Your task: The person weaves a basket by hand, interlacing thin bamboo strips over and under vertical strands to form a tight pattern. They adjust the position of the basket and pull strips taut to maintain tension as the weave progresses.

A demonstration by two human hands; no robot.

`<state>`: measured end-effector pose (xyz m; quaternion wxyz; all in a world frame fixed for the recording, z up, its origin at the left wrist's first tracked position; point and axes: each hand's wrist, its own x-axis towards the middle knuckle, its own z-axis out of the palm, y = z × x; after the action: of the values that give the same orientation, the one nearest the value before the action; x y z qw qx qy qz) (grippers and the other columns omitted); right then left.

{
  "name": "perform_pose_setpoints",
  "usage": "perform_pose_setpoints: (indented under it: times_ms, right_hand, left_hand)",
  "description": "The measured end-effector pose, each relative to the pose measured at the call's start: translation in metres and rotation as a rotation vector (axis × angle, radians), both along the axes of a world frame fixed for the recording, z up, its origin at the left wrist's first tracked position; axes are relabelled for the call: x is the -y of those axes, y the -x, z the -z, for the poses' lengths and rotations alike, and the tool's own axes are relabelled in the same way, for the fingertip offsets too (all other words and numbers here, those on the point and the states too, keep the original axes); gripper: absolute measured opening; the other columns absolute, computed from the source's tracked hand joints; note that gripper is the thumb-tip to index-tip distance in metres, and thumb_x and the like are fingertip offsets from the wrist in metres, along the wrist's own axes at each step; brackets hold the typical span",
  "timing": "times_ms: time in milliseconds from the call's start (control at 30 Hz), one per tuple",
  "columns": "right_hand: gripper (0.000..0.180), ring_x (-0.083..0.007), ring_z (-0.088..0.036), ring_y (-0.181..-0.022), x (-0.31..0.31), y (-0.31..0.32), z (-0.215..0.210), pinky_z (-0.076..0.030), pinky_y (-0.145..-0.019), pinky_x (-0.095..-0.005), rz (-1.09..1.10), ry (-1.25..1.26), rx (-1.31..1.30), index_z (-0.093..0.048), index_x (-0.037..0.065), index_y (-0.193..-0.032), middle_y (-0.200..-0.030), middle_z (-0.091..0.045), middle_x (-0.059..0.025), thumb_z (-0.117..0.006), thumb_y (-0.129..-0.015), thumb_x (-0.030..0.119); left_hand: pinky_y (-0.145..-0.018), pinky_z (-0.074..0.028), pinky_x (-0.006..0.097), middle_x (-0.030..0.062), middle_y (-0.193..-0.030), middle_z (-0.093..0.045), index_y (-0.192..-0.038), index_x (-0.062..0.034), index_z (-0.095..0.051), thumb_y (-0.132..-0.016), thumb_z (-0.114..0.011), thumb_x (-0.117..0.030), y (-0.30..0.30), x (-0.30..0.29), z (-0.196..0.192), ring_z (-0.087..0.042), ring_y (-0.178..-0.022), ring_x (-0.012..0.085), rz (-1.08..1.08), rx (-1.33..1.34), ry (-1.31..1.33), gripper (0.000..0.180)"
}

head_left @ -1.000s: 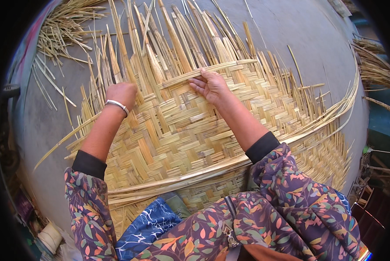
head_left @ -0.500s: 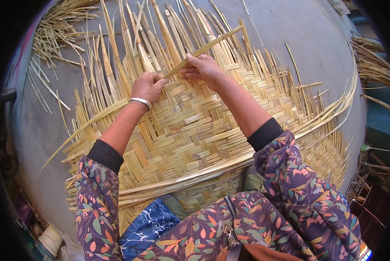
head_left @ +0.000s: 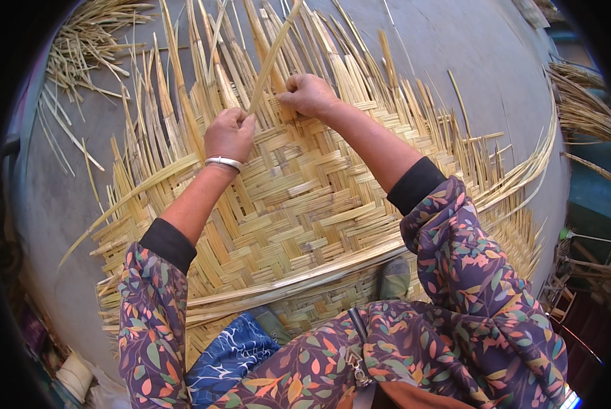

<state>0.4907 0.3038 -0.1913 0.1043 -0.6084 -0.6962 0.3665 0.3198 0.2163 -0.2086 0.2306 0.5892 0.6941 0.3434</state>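
A large mat of split reed [head_left: 278,204] in a slanting woven pattern spreads before me, its loose strip ends fanning out at the far edge. A long pale reed strip [head_left: 270,65] passes through my left hand [head_left: 230,138], which is closed on it. One end of this strip rises steeply past the far edge, while the other runs down to the left over the mat. To the right, my right hand [head_left: 310,97] has its curled fingers closed at the base of the upright strips; what lies under the fingertips is partly hidden. A silver bangle circles my left wrist.
Loose reed strips [head_left: 91,44] lie heaped at the far left on the grey floor [head_left: 455,41]. A reed bundle [head_left: 582,102] lies at the right. Long strips [head_left: 305,273] cross the mat's near side, close to my shoe [head_left: 395,278].
My right hand has let go of the long reed strip and moved down to the uprights. The strip's free end has swung up and left, while my left hand still holds it.
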Motion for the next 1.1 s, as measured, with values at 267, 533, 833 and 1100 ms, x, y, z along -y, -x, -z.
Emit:
perform_pose_setpoints:
  times_ms: [267,533,833,1100]
  right_hand:
    - [0.027,-0.0276,-0.062,-0.09,0.008,0.009,-0.009,-0.048,-0.078,-0.0388,-0.18,-0.265,0.275,-0.062,0.01,-0.096,-0.096,-0.064,-0.0123,-0.063,-0.079,0.03]
    - [0.021,-0.0317,-0.062,-0.091,-0.009,0.031,-0.002,-0.049,-0.08,-0.0402,-0.356,-0.242,0.255,-0.064,0.008,-0.093,-0.092,-0.065,-0.0149,-0.054,-0.077,0.015]
    - [0.039,-0.0264,-0.066,-0.077,-0.033,0.054,-0.016,-0.053,-0.068,-0.034,-0.185,0.116,0.044,-0.067,-0.003,-0.089,-0.085,-0.066,-0.0194,-0.071,-0.068,0.03]
    - [0.031,-0.014,-0.053,-0.062,-0.028,0.042,-0.018,-0.043,-0.054,-0.0259,-0.028,0.355,-0.263,-0.063,0.001,-0.093,-0.078,-0.061,-0.0079,-0.074,-0.073,0.022]
  left_hand:
    - [-0.056,-0.046,0.034,0.01,-0.065,-0.059,-0.071,-0.0047,-0.061,-0.076,-0.065,-0.024,0.005,-0.002,0.002,-0.058,-0.057,0.0234,-0.074,0.09,0.097,0.021]
    - [-0.055,-0.046,0.031,0.0083,-0.061,-0.06,-0.071,-0.0047,-0.061,-0.076,-0.065,-0.025,0.003,-0.003,0.004,-0.057,-0.053,0.0187,-0.11,0.179,0.084,0.022]
    - [-0.046,-0.036,0.022,-0.0052,-0.056,-0.048,-0.069,-0.0023,-0.058,-0.08,-0.065,-0.017,0.004,0.001,-0.001,-0.039,-0.051,0.0025,-0.138,0.304,0.026,0.02]
    - [-0.052,-0.042,0.028,0.0044,-0.054,-0.053,-0.066,-0.0026,-0.056,-0.074,-0.062,-0.021,0.007,-0.003,0.007,-0.046,-0.05,0.0107,-0.194,0.406,0.07,0.021]
